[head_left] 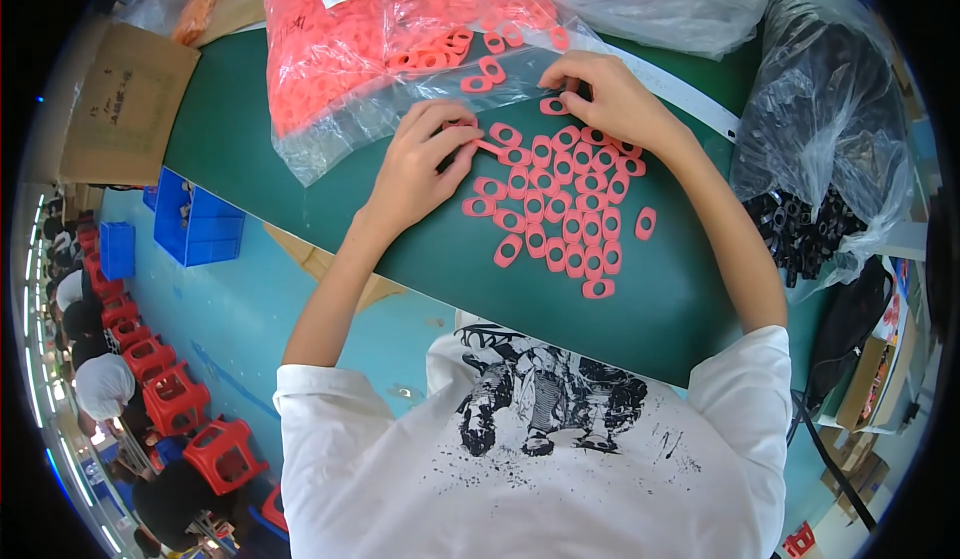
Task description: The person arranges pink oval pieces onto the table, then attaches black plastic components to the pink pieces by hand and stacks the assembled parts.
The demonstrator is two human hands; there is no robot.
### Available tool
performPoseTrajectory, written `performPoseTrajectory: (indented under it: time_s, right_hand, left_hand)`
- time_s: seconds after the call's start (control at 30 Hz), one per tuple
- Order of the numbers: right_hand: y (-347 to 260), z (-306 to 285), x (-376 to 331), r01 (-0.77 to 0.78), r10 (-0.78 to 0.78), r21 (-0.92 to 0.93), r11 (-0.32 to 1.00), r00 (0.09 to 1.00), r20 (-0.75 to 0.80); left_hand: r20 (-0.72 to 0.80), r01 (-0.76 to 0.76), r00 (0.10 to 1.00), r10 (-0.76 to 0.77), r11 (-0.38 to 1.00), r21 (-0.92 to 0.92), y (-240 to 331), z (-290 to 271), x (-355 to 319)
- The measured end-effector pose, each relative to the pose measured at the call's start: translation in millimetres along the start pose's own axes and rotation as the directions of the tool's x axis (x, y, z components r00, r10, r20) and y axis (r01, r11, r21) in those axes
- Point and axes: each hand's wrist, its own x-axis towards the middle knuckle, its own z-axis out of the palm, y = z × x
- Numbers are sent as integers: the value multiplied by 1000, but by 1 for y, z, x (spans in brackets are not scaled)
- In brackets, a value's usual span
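Note:
Many flat pink oval pieces with a round hole [572,225] lie spread in one loose layer on the green tabletop [440,269]. At the left edge of this layer, my left hand [430,154] is closed, its thumb and fingers pinching one pink piece [487,146] seen nearly edge-on. My right hand [610,99] is over the far side of the layer, fingers bent. Another pink piece [547,106] shows between its thumb and index finger; how firmly it is gripped is hard to see.
A large clear bag of pink pieces [340,59] lies open at the far left, some spilling from its mouth. Bags of black parts [800,229] stand right and far back. A cardboard box [130,104] and blue bins [200,224] are left. Red stools [222,454] and people line the floor beyond.

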Motion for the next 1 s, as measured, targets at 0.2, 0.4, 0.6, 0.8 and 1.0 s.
performPoseTrajectory:
  time_s: [0.2,0.4,0.6,0.8,1.0]
  right_hand:
    - [-4,-4,-5,48,-44,-51,998,997,70]
    - [-34,12,5,144,-130,-218,965,988,79]
    - [-48,33,18,88,-41,-255,963,982,185]
    - [-55,23,28,-31,101,-174,984,906,411]
    - [-38,44,32,165,-132,-161,973,972,196]
  left_hand:
    - [24,386,923,-385,923,-18,29,-30,-9]
    - [280,548,778,-563,825,136,30,-38,-6]
    - [198,569,787,-585,811,134,28,-39,11]
    - [288,511,817,-500,858,40,30,-27,2]
    - [334,484,822,-462,875,21,33,-30,-1]
